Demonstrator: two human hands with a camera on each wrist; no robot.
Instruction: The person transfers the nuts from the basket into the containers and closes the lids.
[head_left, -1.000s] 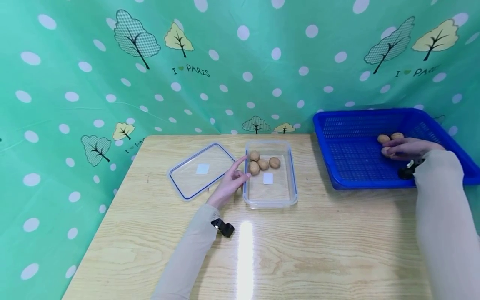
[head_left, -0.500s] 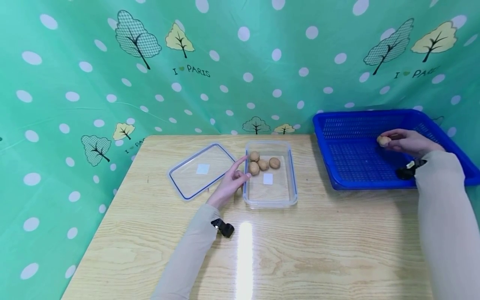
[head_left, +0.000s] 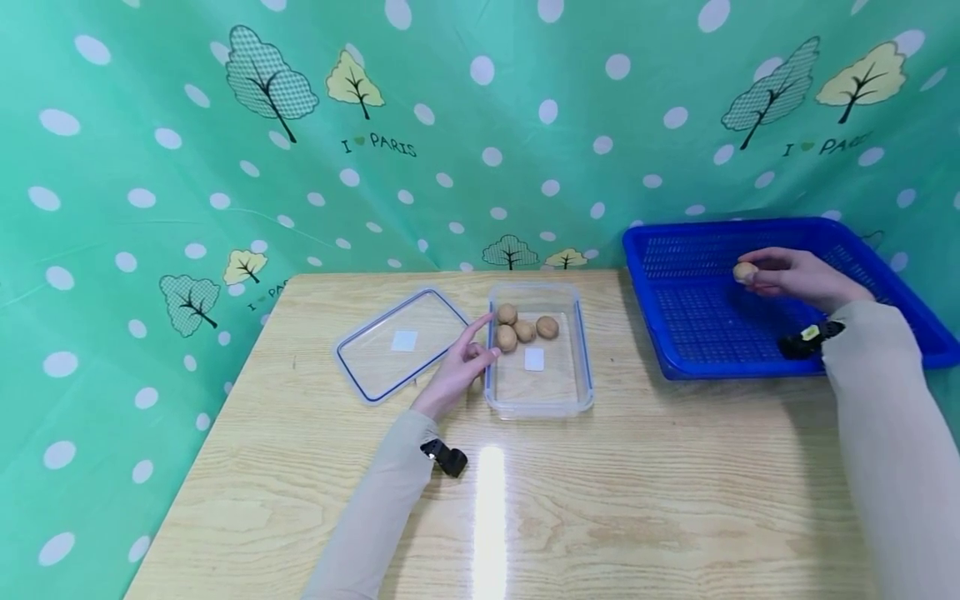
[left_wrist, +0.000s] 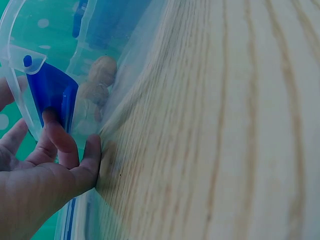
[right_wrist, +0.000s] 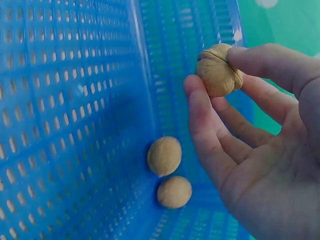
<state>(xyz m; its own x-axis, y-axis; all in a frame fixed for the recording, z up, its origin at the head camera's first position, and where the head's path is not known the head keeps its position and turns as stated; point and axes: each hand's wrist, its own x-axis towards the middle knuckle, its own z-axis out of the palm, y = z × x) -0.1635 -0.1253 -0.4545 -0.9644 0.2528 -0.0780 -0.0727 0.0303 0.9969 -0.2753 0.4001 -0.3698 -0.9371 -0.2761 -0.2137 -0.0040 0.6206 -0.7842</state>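
Note:
My right hand (head_left: 813, 279) pinches a walnut (right_wrist: 218, 72) between thumb and fingertips, held up inside the blue plastic basket (head_left: 678, 367). Below it, two more walnuts, one (right_wrist: 165, 156) right beside the other (right_wrist: 174, 192), lie on the basket floor; in the head view the hand hides them. My left hand (head_left: 456, 371) rests against the left side of a clear food container (head_left: 540, 408), index finger and thumb at its rim. In the left wrist view a fingertip touches the container's blue latch (left_wrist: 55, 95). Several walnuts (head_left: 526, 331) sit in the container's far left part.
A clear lid (head_left: 375, 367) with a blue seal lies flat on the wooden table (head_left: 600, 500), left of the container. Behind the table hangs a green dotted cloth (head_left: 450, 83). The basket stands at the right with its raised walls.
My right hand has taken hold of a walnut and moved left and slightly up with it inside the basket. The left hand stays at the container.

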